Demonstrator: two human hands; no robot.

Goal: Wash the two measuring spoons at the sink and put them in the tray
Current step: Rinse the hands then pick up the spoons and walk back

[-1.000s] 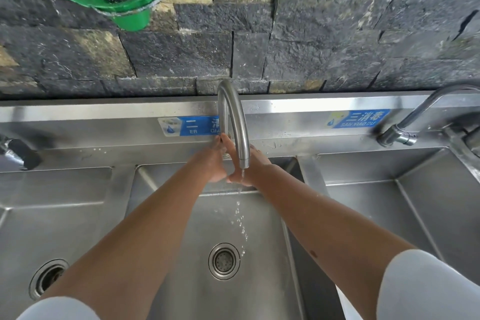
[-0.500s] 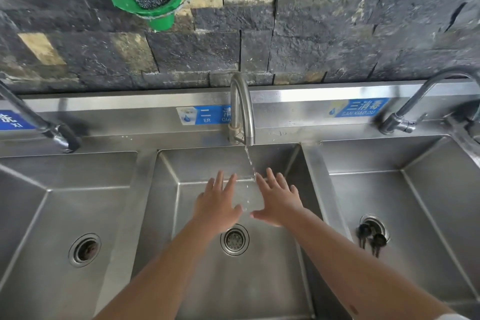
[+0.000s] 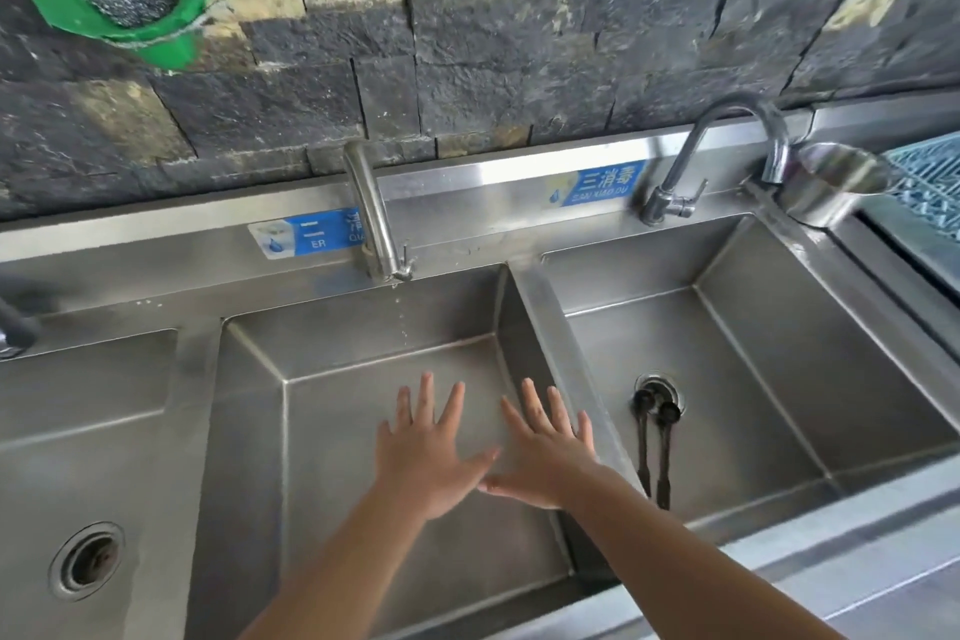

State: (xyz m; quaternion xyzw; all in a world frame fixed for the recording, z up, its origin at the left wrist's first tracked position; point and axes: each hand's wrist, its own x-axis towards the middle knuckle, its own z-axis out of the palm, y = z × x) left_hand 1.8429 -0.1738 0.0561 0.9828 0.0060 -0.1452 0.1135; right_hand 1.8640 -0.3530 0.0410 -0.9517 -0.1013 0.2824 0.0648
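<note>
My arms cover the middle basin's drain, and the left faucet (image 3: 13, 327) is cut off at the edge, so can't see much of it. Count: three basins, three faucets, two black measuring spoons (image 3: 655, 442) lying side by side in the right basin (image 3: 753, 353), bowls up by its drain, nowhere near the blue tray (image 3: 930, 182) peeking in at far right. Both my left hand (image 3: 426, 447) and right hand (image 3: 548, 452) are empty, fingers spread wide over the middle basin (image 3: 363, 379), thumbs almost touching. Compared to half a second ago, the middle faucet (image 3: 371, 218) stream is down to drips and my hands sit closer to me.
</note>
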